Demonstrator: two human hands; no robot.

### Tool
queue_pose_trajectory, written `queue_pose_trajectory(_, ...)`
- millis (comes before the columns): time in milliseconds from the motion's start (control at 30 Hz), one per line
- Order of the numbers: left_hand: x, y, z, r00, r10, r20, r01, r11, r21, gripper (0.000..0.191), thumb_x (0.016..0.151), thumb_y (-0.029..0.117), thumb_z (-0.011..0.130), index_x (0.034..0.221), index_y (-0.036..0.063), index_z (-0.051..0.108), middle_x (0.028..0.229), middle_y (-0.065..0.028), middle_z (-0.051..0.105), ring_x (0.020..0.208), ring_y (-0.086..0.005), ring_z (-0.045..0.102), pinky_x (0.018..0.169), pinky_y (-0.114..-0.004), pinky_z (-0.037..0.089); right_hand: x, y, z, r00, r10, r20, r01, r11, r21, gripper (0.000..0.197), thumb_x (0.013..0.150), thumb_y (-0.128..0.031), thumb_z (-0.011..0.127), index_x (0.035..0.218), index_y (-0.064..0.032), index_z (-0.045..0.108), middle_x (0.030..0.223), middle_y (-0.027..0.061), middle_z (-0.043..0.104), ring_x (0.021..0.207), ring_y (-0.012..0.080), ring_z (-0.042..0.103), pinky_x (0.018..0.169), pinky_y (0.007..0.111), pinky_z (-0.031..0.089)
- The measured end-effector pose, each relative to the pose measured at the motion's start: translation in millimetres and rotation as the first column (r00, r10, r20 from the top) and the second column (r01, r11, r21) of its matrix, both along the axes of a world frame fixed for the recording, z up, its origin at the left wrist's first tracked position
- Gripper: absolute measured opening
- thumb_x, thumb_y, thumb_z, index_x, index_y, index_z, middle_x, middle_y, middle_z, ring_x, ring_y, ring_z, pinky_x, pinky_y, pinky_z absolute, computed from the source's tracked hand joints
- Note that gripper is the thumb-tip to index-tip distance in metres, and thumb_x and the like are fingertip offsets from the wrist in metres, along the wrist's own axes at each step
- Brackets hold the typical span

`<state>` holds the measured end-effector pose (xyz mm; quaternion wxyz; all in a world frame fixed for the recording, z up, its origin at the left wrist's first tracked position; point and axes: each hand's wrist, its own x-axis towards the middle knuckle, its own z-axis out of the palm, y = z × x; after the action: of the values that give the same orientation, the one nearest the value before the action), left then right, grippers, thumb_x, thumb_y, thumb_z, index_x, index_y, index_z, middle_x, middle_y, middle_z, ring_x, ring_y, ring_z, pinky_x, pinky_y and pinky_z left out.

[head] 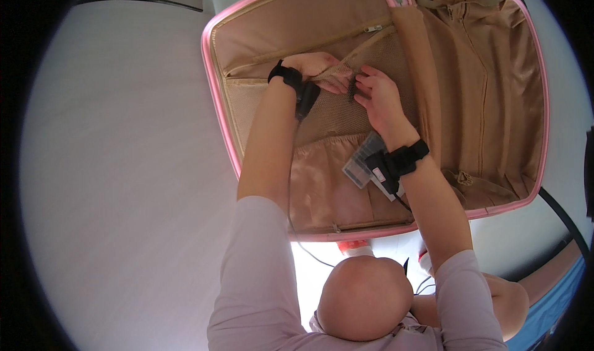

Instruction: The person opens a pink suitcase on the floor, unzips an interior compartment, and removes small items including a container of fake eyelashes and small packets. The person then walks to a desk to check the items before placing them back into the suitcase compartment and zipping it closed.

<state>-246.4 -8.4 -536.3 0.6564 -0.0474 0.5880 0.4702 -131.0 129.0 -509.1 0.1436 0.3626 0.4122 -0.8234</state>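
An open pink-rimmed suitcase (218, 105) with tan lining lies before me. My left hand (325, 70) reaches into a mesh pocket (334, 119) on its left half, with the fingers partly behind the netting. At the mesh's right part is my right hand (380, 91), its fingers bent beside a small dark item (352, 88) that I cannot make out; whether it is gripped is unclear. Below my right hand, a clear plastic compartment box (359, 170) rests on the gathered satin pocket, partly hidden by the black device on my wrist.
A zipper pull (372, 28) sits at the mesh pocket's upper edge. The suitcase's right half (501, 95) holds lining folds and a strap with a buckle (464, 178). A thin cable trails from my left wrist. My knees are close to the near rim.
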Motion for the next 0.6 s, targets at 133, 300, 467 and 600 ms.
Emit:
queue_pose_trajectory(133, 4, -1, 0, 0.999, -0.028, -0.02, 0.03, 0.994, 0.101, 0.03, 0.078, 0.021, 0.059, 0.098, -0.001, 0.056, 0.092, -0.0091, 0.059, 0.08, -0.0156, 0.058, 0.074, -0.026, 0.051, 0, 1, -5, 0.997, -0.071, -0.033, 0.068, 0.994, -0.081, 0.044, 0.078, -0.008, 0.042, 0.121, 0.0004, 0.035, 0.116, 0.0139, 0.041, 0.105, 0.0239, 0.041, 0.088, 0.036, 0.035)
queue_pose_trajectory(300, 5, -2, 3, 0.992, -0.009, -0.125, 0.02, 0.996, 0.087, 0.032, 0.078, 0.022, 0.06, 0.099, -0.0021, 0.056, 0.1, -0.0097, 0.056, 0.084, -0.0151, 0.057, 0.073, -0.026, 0.052, -1, -4, 0, 0.997, -0.058, -0.058, 0.049, 0.988, -0.148, 0.042, 0.079, -0.007, 0.04, 0.121, -0.0011, 0.036, 0.115, 0.0127, 0.042, 0.106, 0.0235, 0.042, 0.09, 0.036, 0.034)
queue_pose_trajectory(467, 1, 6, 7, 0.955, -0.066, -0.288, 0.049, 0.997, -0.066, 0.032, 0.077, 0.018, 0.06, 0.101, -0.0028, 0.055, 0.094, -0.0077, 0.057, 0.08, -0.0146, 0.058, 0.07, -0.024, 0.052, 5, 11, 5, 0.999, -0.007, -0.036, 0.003, 0.994, -0.108, 0.039, 0.081, -0.009, 0.041, 0.12, -0.001, 0.038, 0.115, 0.0115, 0.043, 0.107, 0.0221, 0.042, 0.09, 0.035, 0.034)
queue_pose_trajectory(600, 4, -11, 0, 0.85, 0.048, -0.525, -0.088, 0.995, -0.051, 0.032, 0.077, 0.017, 0.059, 0.102, -0.003, 0.054, 0.09, -0.0077, 0.058, 0.077, -0.0151, 0.058, 0.065, -0.023, 0.051, 34, 29, 25, 0.965, 0.15, -0.214, -0.158, 0.987, -0.021, 0.036, 0.082, -0.016, 0.046, 0.115, -0.0007, 0.045, 0.108, 0.0111, 0.05, 0.101, 0.02, 0.047, 0.087, 0.032, 0.036)
